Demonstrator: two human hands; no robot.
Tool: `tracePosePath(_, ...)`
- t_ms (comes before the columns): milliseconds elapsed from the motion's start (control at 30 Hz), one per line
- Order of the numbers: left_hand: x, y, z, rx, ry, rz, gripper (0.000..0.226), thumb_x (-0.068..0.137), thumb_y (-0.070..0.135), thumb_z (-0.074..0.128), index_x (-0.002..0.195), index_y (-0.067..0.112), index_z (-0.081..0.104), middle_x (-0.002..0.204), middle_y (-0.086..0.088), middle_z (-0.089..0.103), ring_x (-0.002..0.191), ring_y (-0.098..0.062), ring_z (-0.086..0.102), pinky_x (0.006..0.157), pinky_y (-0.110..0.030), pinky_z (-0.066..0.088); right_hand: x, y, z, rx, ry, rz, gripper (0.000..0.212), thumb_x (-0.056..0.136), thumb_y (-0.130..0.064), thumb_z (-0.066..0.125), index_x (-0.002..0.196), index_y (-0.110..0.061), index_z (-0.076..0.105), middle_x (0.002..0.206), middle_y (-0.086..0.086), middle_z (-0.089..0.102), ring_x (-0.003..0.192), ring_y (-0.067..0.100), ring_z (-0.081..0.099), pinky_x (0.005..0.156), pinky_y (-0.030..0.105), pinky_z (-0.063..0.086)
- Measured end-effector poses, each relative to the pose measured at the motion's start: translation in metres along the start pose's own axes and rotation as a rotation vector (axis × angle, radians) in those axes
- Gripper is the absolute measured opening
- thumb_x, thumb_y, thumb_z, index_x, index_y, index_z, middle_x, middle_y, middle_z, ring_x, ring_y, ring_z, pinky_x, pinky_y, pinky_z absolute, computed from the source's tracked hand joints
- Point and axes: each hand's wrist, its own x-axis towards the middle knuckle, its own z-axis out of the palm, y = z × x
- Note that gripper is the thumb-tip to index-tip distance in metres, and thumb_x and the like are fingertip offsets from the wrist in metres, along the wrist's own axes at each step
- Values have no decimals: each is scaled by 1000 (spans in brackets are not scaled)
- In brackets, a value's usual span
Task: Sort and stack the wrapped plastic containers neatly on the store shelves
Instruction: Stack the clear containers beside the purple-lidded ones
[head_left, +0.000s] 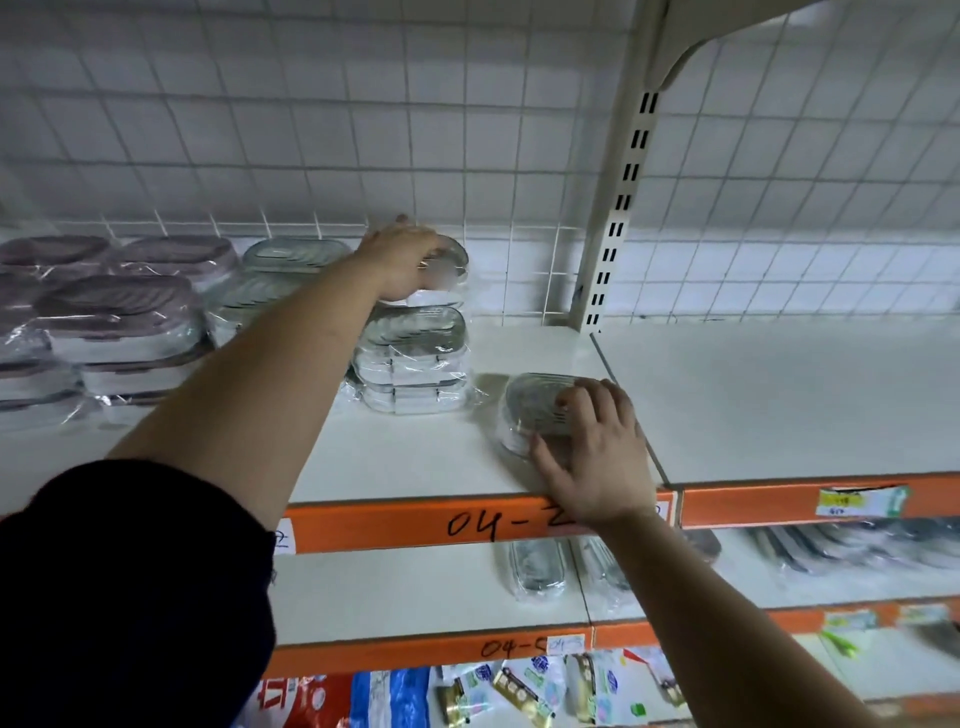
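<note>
now left grip (402, 262) clasps the top stacked container (451, 259); right grip (592, 449) clutches a lone container (530, 410)

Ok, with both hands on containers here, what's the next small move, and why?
Probably the right hand lifts the lone container it grips near the front of the shelf and carries it toward the neighbouring stack. The left hand holds the top container there, seemingly settling it, so the lone one looks next in line.
</note>
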Motion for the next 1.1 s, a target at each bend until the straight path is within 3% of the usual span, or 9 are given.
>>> tracePosePath(100, 4, -3, 5, 20, -16, -39, 50, 97, 27, 62, 142, 41, 47, 156, -2, 39, 149, -33, 17, 119, -44, 17, -1, 0, 0, 5, -2, 3, 53, 82, -57, 45, 112, -14, 52, 123, 8, 52, 125, 33, 42, 90, 50, 49)
tracePosePath(233, 4, -6, 6, -7, -33, -132, 52, 93, 37, 65, 141, 44, 47, 142, -15, 46, 133, -39, 40, 113, -44, 30, -1, 1, 0, 3, 1, 5, 54, 82, -57, 44, 114, -14, 52, 124, 7, 52, 127, 32, 40, 92, 49, 48)
tracePosePath(367, -9, 8, 7, -11, 44, -176, 50, 95, 27, 64, 141, 39, 50, 133, -15, 47, 123, -37, 49, 106, -46, 38, -1, 3, 3, 2, -3, 8, 53, 83, -58, 44, 115, -15, 51, 125, 8, 52, 129, 34, 39, 96, 51, 46)
tracePosePath(533, -42, 38, 12, 109, 149, -142, 64, 91, 2, 57, 147, 28, 42, 140, -11, 46, 125, -35, 49, 102, -41, 40, 4, 13, 10, 17, -99, 29, 56, 83, -63, 39, 116, -19, 51, 132, 12, 49, 139, 42, 32, 118, 53, 19)
tracePosePath(667, -77, 53, 20, 61, 212, -128, 57, 96, 12, 50, 150, 24, 36, 144, -11, 44, 128, -35, 47, 102, -42, 37, 2, 6, 1, 135, -67, 75, 53, 80, -52, 42, 116, -17, 58, 135, 18, 49, 131, 43, 40, 103, 55, 40)
tracePosePath(833, -149, 63, 50, 55, 503, 108, 36, 92, 28, 47, 122, 16, 63, 119, -7, 60, 112, -28, 53, 93, -43, 42, 5, 6, -6, 191, -132, 174, 43, 85, -40, 67, 123, -23, 61, 153, 20, 31, 134, 42, 32, 107, 51, 37)
tracePosePath(900, -176, 63, 66, 109, 533, 154, 30, 90, 32, 47, 108, 18, 67, 107, -3, 62, 102, -26, 55, 85, -41, 39, 10, 6, -8, 216, -159, 216, 42, 83, -39, 72, 122, -26, 61, 148, 19, 36, 131, 43, 33, 107, 46, 35)
tracePosePath(1100, -204, 47, 86, 59, 471, -8, 26, 92, 33, 42, 88, 17, 61, 89, -1, 57, 87, -27, 55, 79, -41, 41, 14, 4, -15, 295, -125, 234, 52, 72, -52, 77, 111, -22, 61, 127, 13, 45, 123, 35, 33, 100, 36, 31)
